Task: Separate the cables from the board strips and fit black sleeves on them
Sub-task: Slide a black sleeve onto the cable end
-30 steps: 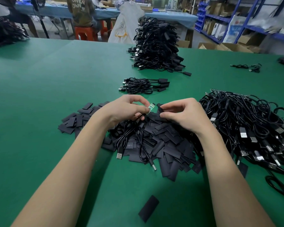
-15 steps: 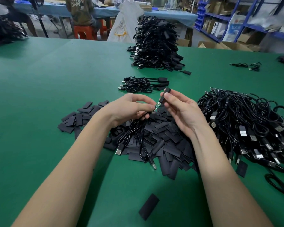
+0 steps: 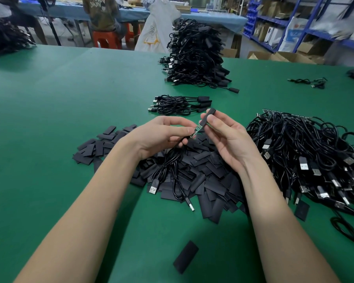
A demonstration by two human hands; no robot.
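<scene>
My left hand (image 3: 164,135) pinches a black cable (image 3: 168,166) just behind its small green board end (image 3: 196,129). The cable's USB plugs hang down onto the pile of flat black sleeves (image 3: 202,172). My right hand (image 3: 227,137) pinches a black sleeve (image 3: 207,117) and holds it tilted, its lower mouth over the tip of the board. To the right lies a tangled heap of cables (image 3: 307,156) still joined to a board strip (image 3: 274,112).
A small bundle of sleeved cables (image 3: 178,105) lies beyond my hands, with a tall stack of them (image 3: 194,56) farther back. One loose sleeve (image 3: 185,256) lies near the front edge. A stray cable (image 3: 309,81) sits far right. People work at a far blue table.
My right hand lifted a sleeve from the pile and brought it up to the board end. The sleeve's mouth now sits over the board's tip; my left hand rose slightly.
</scene>
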